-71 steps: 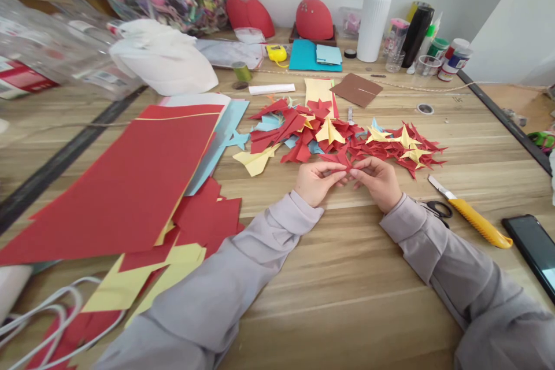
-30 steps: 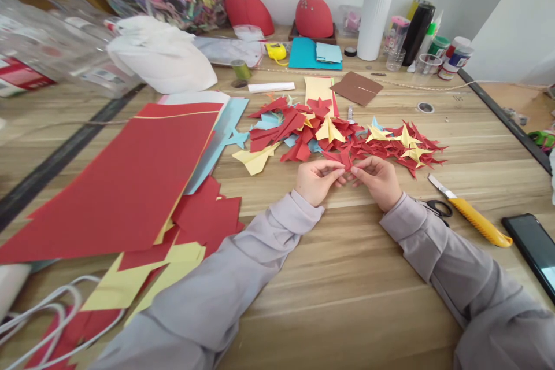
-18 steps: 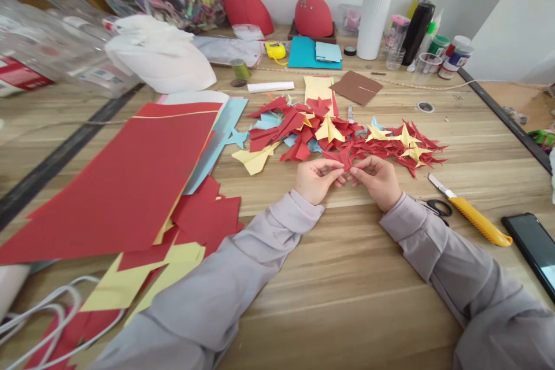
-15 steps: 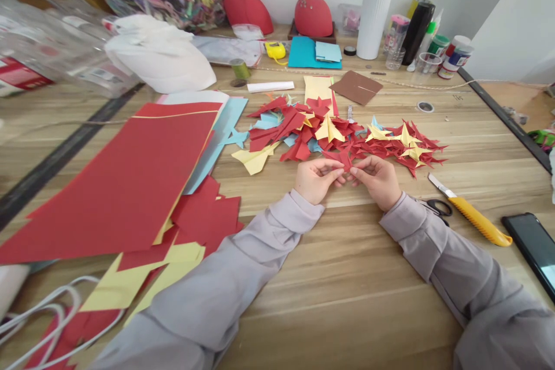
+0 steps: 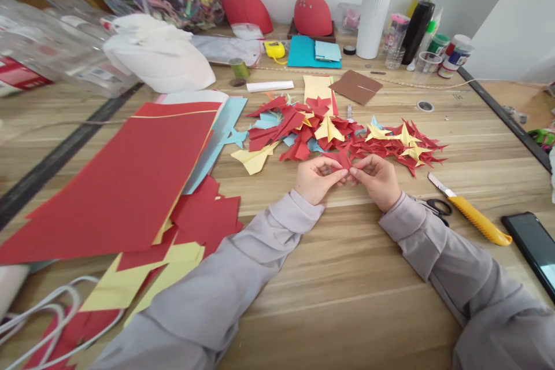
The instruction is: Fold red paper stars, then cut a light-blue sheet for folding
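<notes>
Between my two hands is a red paper star [image 5: 342,158], its points turned away from me. My left hand [image 5: 317,178] pinches its near left edge between thumb and fingers. With thumb and fingertips meeting close by, my right hand [image 5: 376,180] grips the near right edge. The fingers hide the star's lower part. Just beyond lies a heap of cut red, yellow and blue paper stars, with a yellow star [image 5: 329,128] on top. To its right, folded stars are piled up, among them a yellow folded star [image 5: 416,154].
Large red paper sheets [image 5: 117,185] and paper scraps cover the left side. A yellow utility knife [image 5: 479,219] with its blade out, black scissors [image 5: 439,206] and a phone [image 5: 531,248] lie right. Bottles, cups and a white paper-towel-like roll [image 5: 373,20] stand behind.
Both hands stay in place on the red paper star. The fingertips have shifted very slightly; the rest looks the same.
</notes>
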Available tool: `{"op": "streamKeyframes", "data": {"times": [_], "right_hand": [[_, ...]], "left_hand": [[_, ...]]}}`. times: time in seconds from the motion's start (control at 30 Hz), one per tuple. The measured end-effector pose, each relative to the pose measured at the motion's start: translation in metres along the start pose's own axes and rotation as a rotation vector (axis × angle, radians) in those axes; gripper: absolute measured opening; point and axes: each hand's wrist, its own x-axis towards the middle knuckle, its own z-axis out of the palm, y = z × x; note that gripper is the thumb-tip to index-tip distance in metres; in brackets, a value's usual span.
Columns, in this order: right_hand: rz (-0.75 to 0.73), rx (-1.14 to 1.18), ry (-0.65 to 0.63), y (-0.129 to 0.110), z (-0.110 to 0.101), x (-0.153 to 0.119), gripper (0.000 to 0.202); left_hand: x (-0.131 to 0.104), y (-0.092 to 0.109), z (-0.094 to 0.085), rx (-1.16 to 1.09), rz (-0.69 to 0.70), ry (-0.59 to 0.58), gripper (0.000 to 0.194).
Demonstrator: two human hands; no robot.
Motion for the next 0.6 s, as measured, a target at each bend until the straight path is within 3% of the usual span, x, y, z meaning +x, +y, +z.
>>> {"op": "streamKeyframes", "data": {"times": [0.6], "right_hand": [[0.017,0.01,-0.061,-0.0036,-0.0018,-0.0014,0.04]], "left_hand": [[0.0027,-0.0009,-0.0018,-0.023,-0.031,-0.009,0.034]]}}
